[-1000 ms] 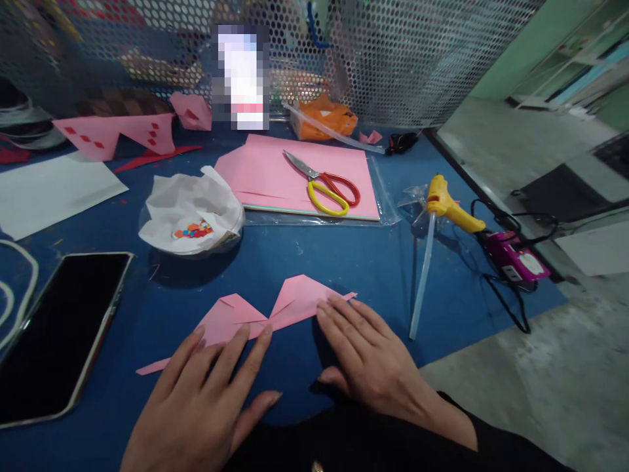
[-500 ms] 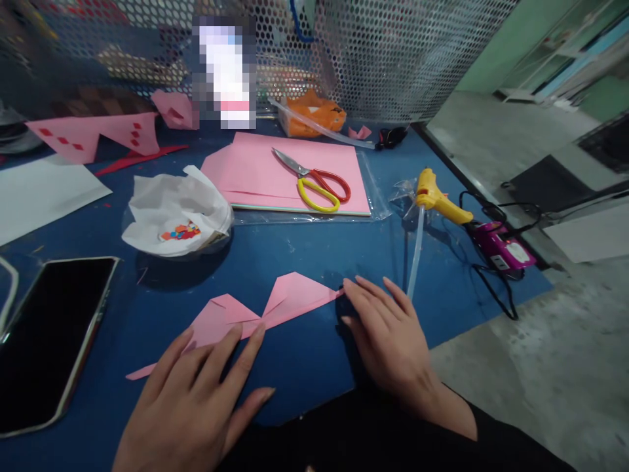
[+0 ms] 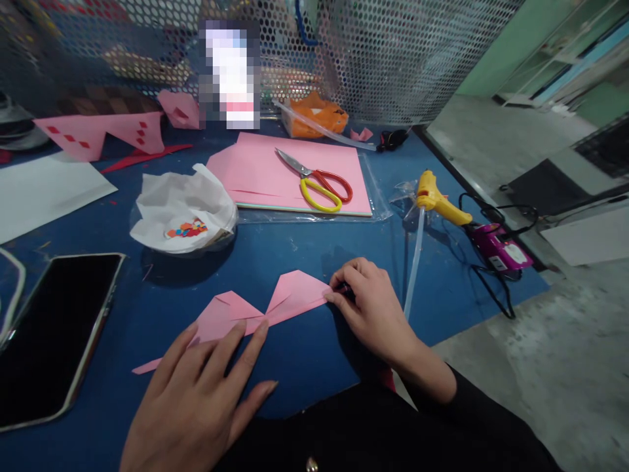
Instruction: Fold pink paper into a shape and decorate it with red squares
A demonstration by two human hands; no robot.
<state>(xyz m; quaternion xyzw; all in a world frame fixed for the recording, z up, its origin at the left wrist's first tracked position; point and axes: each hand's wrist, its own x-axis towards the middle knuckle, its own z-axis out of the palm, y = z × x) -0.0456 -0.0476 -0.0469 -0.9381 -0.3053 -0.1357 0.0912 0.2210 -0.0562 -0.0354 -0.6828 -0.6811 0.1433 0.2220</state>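
Observation:
A folded pink paper strip [image 3: 255,308], pinched in the middle like a bow, lies on the blue table [image 3: 304,249]. My left hand [image 3: 201,393] rests flat on its left half with fingers spread and stretched out. My right hand [image 3: 373,308] is at the strip's right tip, fingers curled and pinching that end of the paper.
Red-and-yellow scissors [image 3: 319,183] lie on a stack of pink sheets [image 3: 295,174]. A yellow glue gun [image 3: 439,200] with a clear glue stick and black cable lies to the right. A bowl with white tissue [image 3: 184,210] and a black phone [image 3: 49,334] are at left. Perforated metal screen [image 3: 373,52] behind.
My right hand slid from lying flat on the strip's right half to its right tip and curled its fingers into a pinch on the paper. My left hand stayed flat.

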